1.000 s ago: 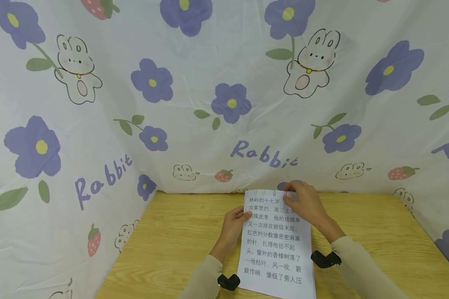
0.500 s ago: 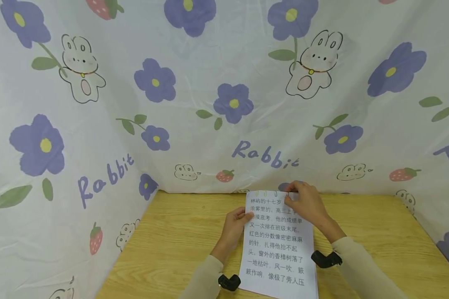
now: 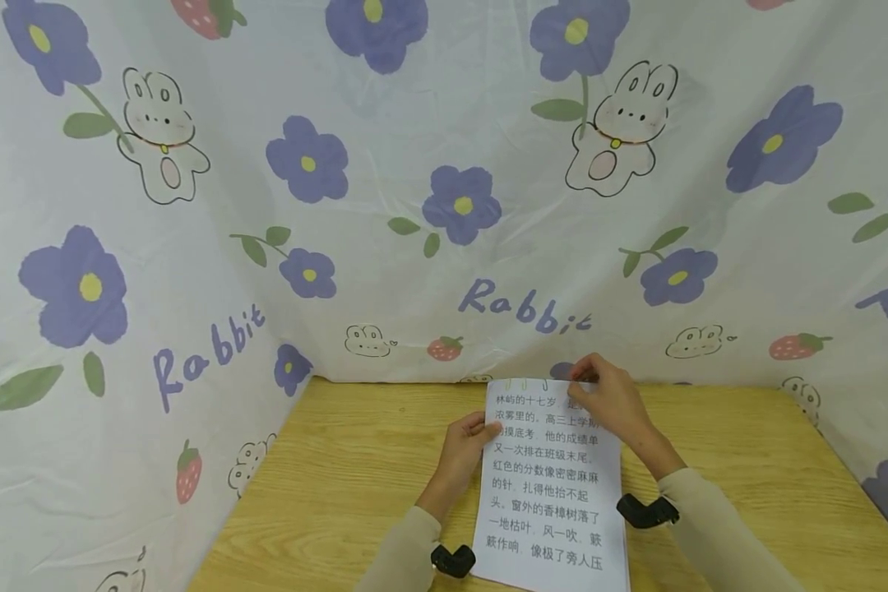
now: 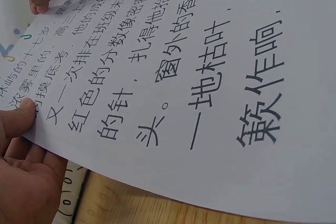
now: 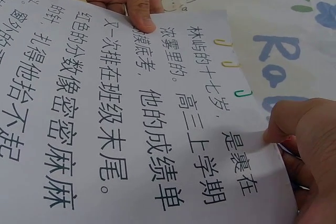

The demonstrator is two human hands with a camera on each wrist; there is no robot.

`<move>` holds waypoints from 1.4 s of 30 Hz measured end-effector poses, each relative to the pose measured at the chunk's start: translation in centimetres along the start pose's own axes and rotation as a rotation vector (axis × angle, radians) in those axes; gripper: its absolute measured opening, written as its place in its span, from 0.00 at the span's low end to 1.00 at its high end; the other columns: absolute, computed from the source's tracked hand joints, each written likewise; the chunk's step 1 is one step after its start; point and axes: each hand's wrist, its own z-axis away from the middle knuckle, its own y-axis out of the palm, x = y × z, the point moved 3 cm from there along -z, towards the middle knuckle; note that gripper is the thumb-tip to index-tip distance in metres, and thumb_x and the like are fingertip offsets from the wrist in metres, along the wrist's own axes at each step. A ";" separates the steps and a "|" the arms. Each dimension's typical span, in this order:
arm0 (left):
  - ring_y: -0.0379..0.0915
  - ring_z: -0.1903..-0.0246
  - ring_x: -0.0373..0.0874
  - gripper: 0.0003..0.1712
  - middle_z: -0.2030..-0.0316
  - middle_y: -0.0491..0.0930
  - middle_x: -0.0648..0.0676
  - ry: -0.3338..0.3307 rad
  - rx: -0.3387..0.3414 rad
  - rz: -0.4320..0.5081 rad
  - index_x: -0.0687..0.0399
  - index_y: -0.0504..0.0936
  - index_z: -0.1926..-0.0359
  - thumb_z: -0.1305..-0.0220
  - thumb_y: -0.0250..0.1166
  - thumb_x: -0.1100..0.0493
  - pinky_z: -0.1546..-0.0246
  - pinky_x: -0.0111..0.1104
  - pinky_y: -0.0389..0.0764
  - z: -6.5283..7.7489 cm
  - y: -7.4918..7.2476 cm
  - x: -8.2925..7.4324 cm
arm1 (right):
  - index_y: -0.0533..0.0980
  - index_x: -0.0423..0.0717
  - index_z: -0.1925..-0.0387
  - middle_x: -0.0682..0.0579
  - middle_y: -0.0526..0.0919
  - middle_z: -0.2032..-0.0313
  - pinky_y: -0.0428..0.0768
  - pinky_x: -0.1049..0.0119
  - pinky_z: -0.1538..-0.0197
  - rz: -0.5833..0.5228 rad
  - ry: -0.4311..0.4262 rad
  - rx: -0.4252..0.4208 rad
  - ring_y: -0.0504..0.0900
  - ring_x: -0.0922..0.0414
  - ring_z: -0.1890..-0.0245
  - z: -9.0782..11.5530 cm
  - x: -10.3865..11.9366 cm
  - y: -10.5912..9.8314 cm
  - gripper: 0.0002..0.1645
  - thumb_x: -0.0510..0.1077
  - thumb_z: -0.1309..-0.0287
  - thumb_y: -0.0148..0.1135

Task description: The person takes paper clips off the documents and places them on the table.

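A stack of white paper sheets (image 3: 543,510) with printed Chinese text is held tilted above the table. My left hand (image 3: 462,456) pinches its left edge, thumb on the front and fingers behind, as the left wrist view shows. At the top edge sit two yellow paper clips (image 5: 231,64) and a green paper clip (image 5: 243,93). To their right my right hand (image 3: 614,407) pinches at the same edge, thumb in front. A bit of red, the red paper clip (image 5: 289,144), shows under the thumb; most of it is hidden by the fingers.
A wooden table (image 3: 363,477) lies below. White cloth (image 3: 392,247) printed with rabbits, purple flowers and strawberries hangs at the back and sides. Each wrist wears a black camera mount (image 3: 647,511) over a beige sleeve.
My right hand has shifted slightly right along the top edge, and the red paper clip seen there earlier is now between its fingers. My left hand keeps its grip on the paper.
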 end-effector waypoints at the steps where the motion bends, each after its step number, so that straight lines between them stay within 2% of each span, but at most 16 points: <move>1: 0.90 0.64 0.43 0.15 0.57 0.92 0.58 0.001 0.002 0.000 0.59 0.88 0.44 0.25 0.69 0.56 0.63 0.29 0.86 0.0 0.0 0.0 | 0.80 0.42 0.52 0.42 0.89 0.55 0.82 0.43 0.41 -0.014 0.003 -0.002 0.87 0.41 0.49 0.0 -0.1 0.0 0.11 0.38 0.35 0.67; 4: 0.90 0.65 0.43 0.15 0.57 0.92 0.58 0.000 0.008 0.008 0.60 0.88 0.44 0.25 0.69 0.56 0.64 0.29 0.87 0.0 0.0 0.0 | 0.79 0.41 0.51 0.42 0.88 0.56 0.83 0.47 0.43 -0.053 0.000 -0.017 0.87 0.42 0.50 -0.1 -0.4 -0.3 0.11 0.37 0.33 0.66; 9: 0.90 0.65 0.43 0.16 0.57 0.92 0.59 0.004 0.012 0.019 0.62 0.87 0.43 0.25 0.68 0.58 0.65 0.30 0.88 0.1 -0.2 0.1 | 0.80 0.40 0.51 0.42 0.88 0.57 0.81 0.65 0.53 -0.070 -0.016 -0.047 0.84 0.50 0.58 -0.2 -0.9 -0.8 0.09 0.37 0.30 0.65; 11: 0.90 0.66 0.43 0.16 0.57 0.92 0.60 0.002 0.009 0.021 0.62 0.87 0.43 0.25 0.68 0.58 0.66 0.30 0.88 0.1 -0.2 0.2 | 0.81 0.40 0.51 0.43 0.88 0.57 0.80 0.68 0.55 -0.064 -0.020 -0.049 0.84 0.51 0.59 -0.2 -1.0 -1.0 0.08 0.37 0.29 0.66; 23: 0.90 0.66 0.43 0.15 0.57 0.92 0.59 -0.015 0.004 0.026 0.60 0.87 0.43 0.25 0.68 0.58 0.67 0.31 0.89 0.1 -0.5 0.1 | 0.85 0.39 0.51 0.43 0.92 0.58 0.81 0.70 0.57 -0.083 -0.028 -0.080 0.88 0.47 0.58 -0.4 -1.5 -2.0 0.10 0.40 0.25 0.65; 30: 0.91 0.64 0.45 0.17 0.55 0.91 0.63 -0.010 0.002 0.028 0.63 0.86 0.41 0.25 0.68 0.57 0.65 0.31 0.89 0.3 -0.4 -0.1 | 0.86 0.41 0.50 0.42 0.92 0.56 0.81 0.74 0.56 -0.086 -0.008 -0.094 0.90 0.45 0.54 -0.2 -2.1 -3.1 0.12 0.45 0.24 0.66; 38: 0.91 0.64 0.44 0.18 0.55 0.91 0.62 0.004 0.000 0.031 0.63 0.86 0.41 0.25 0.68 0.57 0.65 0.31 0.89 0.2 -0.8 -0.1 | 0.86 0.43 0.49 0.42 0.91 0.56 0.79 0.74 0.61 -0.067 0.020 -0.137 0.83 0.61 0.61 0.1 -3.4 -4.3 0.13 0.47 0.24 0.66; 42: 0.90 0.65 0.43 0.17 0.56 0.92 0.60 0.007 -0.005 0.033 0.63 0.86 0.42 0.24 0.68 0.58 0.65 0.31 0.89 0.2 -1.0 0.0 | 0.86 0.43 0.49 0.41 0.91 0.55 0.78 0.72 0.64 -0.058 0.042 -0.138 0.81 0.64 0.63 0.3 -4.3 -4.8 0.15 0.49 0.23 0.65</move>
